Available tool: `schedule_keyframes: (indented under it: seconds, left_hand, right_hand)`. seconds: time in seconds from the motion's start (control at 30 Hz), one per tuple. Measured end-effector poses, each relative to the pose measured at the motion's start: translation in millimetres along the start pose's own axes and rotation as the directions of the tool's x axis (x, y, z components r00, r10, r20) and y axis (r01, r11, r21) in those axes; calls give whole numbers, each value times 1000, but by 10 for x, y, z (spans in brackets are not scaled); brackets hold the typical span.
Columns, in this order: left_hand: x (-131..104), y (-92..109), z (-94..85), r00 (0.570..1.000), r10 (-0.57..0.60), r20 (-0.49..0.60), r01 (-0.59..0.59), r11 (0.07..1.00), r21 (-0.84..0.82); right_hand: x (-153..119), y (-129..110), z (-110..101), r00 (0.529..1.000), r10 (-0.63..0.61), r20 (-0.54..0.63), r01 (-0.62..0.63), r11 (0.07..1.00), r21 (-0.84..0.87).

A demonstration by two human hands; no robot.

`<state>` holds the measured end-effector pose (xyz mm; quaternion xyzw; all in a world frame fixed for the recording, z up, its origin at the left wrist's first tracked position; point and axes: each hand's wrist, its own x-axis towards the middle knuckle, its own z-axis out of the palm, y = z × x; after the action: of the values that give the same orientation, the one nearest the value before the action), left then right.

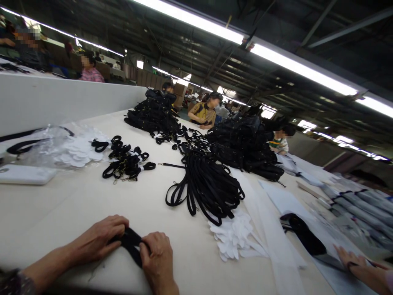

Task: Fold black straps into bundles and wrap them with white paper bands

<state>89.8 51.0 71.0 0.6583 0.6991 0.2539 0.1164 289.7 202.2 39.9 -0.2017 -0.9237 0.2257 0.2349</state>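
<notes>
A folded black strap lies at the near edge of the pale table, stretched between my two hands. Its left end is in the closed fingers of my left hand, thumb below and fingers on top. At the other end my right hand grips the strap, its fingers curled round it. Beyond them sits a cluster of small coiled black straps with metal clips. Farther right is a large bundle of long black straps, beside a heap of white paper pieces.
On the left are a plastic bag of white pieces and a white case. Piles of black bags stand farther back. At the right, another person's hand is near a black item. Several people sit beyond the table.
</notes>
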Motion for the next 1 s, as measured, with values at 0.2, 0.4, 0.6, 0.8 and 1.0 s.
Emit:
schedule_keyframes:
  seconds: [0.2, 0.4, 0.6, 0.8, 1.0]
  left_hand:
    - [-13, -13, 151, 998, 11, -65, -7, 999, 52]
    - [36, 48, 396, 989, 63, -132, -37, 981, 193]
    - [50, 71, 475, 996, 61, -60, -52, 987, 155]
    - [40, 4, 460, 995, 47, -83, -32, 984, 176]
    - [129, 154, 477, 989, 79, -124, -58, 986, 158]
  right_hand:
    - [-100, -98, 27, 1000, 20, 24, -18, 997, -76]
    - [-128, 44, 111, 998, -67, 15, 68, 991, -111]
    - [-103, -113, 21, 997, -2, 72, 9, 995, -98]
    - [-57, -146, -42, 996, -9, 84, 16, 997, -80]
    - [-107, -24, 33, 997, -1, 76, 5, 999, -54]
